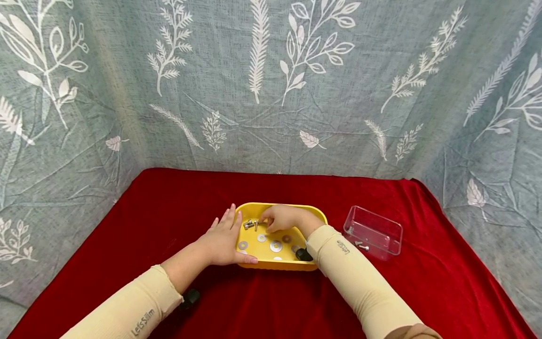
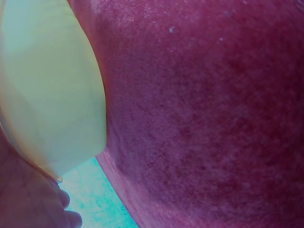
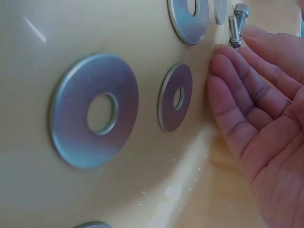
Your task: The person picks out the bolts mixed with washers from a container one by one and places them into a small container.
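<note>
A yellow tray (image 1: 279, 264) stands in the middle of the red cloth, with washers (image 1: 275, 246) and metal bolts (image 1: 249, 225) on its floor. My left hand (image 1: 222, 242) rests on the tray's left end, fingers straight and spread along the wall, thumb over the front rim. My right hand (image 1: 284, 217) reaches down inside the tray, at the bolts. In the right wrist view, its thumb and index fingertips are right at the bolts (image 3: 239, 21), the other fingers bent; I cannot tell whether they pinch one. Flat washers (image 3: 95, 111) lie close to that hand.
To the right of the tray stands a clear plastic box (image 1: 372, 231) with a few bolts (image 1: 362, 246) at its front left. Red cloth (image 1: 203, 188) covers the table, and a patterned grey-green curtain (image 1: 254, 127) hangs behind it.
</note>
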`<control>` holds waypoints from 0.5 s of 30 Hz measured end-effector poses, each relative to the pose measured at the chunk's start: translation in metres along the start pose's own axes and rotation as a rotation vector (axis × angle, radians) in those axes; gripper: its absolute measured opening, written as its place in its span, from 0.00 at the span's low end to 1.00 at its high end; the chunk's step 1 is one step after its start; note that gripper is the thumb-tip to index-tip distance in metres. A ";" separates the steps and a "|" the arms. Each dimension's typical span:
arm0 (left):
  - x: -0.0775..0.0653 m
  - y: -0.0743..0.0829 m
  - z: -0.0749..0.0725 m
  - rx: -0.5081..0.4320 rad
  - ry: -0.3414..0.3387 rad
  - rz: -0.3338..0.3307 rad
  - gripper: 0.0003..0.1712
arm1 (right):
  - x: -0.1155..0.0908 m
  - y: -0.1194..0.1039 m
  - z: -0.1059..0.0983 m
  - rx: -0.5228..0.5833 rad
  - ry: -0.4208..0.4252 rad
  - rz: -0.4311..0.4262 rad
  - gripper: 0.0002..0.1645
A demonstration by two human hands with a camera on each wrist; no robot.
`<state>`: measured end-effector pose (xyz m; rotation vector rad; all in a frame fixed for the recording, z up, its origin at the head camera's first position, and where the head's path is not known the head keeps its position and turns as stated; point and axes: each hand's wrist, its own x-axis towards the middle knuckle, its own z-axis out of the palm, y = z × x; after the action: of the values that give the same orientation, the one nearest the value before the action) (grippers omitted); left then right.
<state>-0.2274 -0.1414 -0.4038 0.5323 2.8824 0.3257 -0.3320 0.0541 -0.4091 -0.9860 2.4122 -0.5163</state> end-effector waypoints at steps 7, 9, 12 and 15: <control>0.000 -0.001 0.000 -0.003 0.000 0.003 0.75 | 0.003 0.001 0.002 0.024 -0.013 -0.006 0.24; 0.000 -0.001 0.000 0.000 0.002 0.005 0.74 | 0.004 0.001 0.002 0.034 -0.016 -0.010 0.24; 0.000 -0.001 -0.001 -0.004 0.000 0.007 0.74 | 0.006 0.000 0.003 0.061 -0.023 -0.024 0.24; 0.000 -0.001 -0.002 -0.005 -0.002 0.009 0.74 | 0.008 -0.001 0.005 0.077 -0.026 -0.036 0.24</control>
<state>-0.2277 -0.1425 -0.4024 0.5450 2.8774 0.3340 -0.3342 0.0471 -0.4149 -0.9987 2.3375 -0.6013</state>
